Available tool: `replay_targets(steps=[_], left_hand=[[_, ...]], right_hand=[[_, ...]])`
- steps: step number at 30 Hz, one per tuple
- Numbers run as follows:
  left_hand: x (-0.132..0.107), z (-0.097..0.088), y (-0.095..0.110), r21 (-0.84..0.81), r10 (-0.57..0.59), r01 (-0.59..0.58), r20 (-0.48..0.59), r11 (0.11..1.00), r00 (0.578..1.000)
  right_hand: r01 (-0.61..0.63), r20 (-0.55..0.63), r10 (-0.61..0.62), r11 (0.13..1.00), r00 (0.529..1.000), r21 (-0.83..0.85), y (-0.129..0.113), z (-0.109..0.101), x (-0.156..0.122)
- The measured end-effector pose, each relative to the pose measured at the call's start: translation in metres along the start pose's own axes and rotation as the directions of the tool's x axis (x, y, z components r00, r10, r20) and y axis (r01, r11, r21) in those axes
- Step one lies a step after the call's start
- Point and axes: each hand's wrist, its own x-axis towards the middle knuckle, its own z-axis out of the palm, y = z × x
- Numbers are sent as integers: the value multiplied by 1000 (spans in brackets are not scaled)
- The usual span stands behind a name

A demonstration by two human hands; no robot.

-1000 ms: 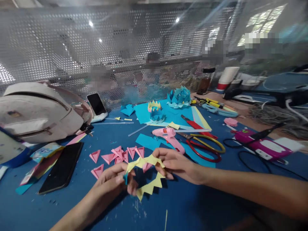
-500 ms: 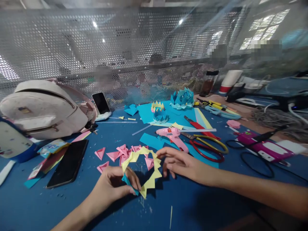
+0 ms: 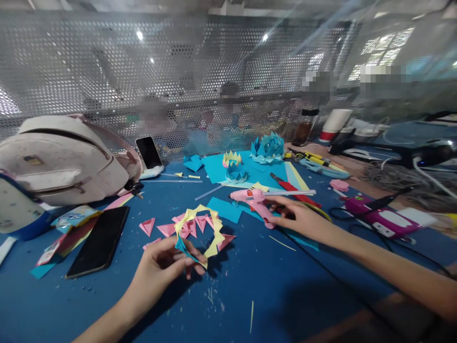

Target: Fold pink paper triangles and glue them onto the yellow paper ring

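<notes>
Between the thumb and fingers of my left hand (image 3: 159, 264) is a ring of pointed yellow paper (image 3: 216, 232), held upright and tilted above the table. A blue paper piece (image 3: 183, 247) sits on its lower left side, right at my fingers. My right hand (image 3: 303, 216) has its thumb and fingers around the handle of a pink glue gun (image 3: 261, 210), which lies on the table with a clear glue stick (image 3: 291, 193) out of its back. Folded pink paper triangles (image 3: 147, 226) lie behind the ring, partly hidden by it.
Red-handled scissors (image 3: 303, 195) lie behind my right hand, partly covered. Blue paper flowers (image 3: 268, 147) and a small yellow paper crown (image 3: 232, 158) stand farther back. A phone (image 3: 100, 243) and a backpack (image 3: 67, 157) are at left; a purple power strip (image 3: 382, 219) and cables are at right.
My right hand has left the yellow ring and moved right to the glue gun's handle, closing around it. My left hand has shifted slightly left and up with the ring.
</notes>
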Motion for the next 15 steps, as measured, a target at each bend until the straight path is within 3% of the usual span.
replay_targets(steps=[8,11,15], left_hand=[[3,-4,-6,-259,-51,4,-177,966,983],[4,-6,-6,-341,-78,22,-152,940,985],[4,-4,-2,-401,-90,-2,-211,916,973]], right_hand=[[40,110,-34,998,993,-51,-10,9,21],[2,107,-2,1000,994,3,-11,11,22],[-18,104,4,991,995,135,-13,13,23]])
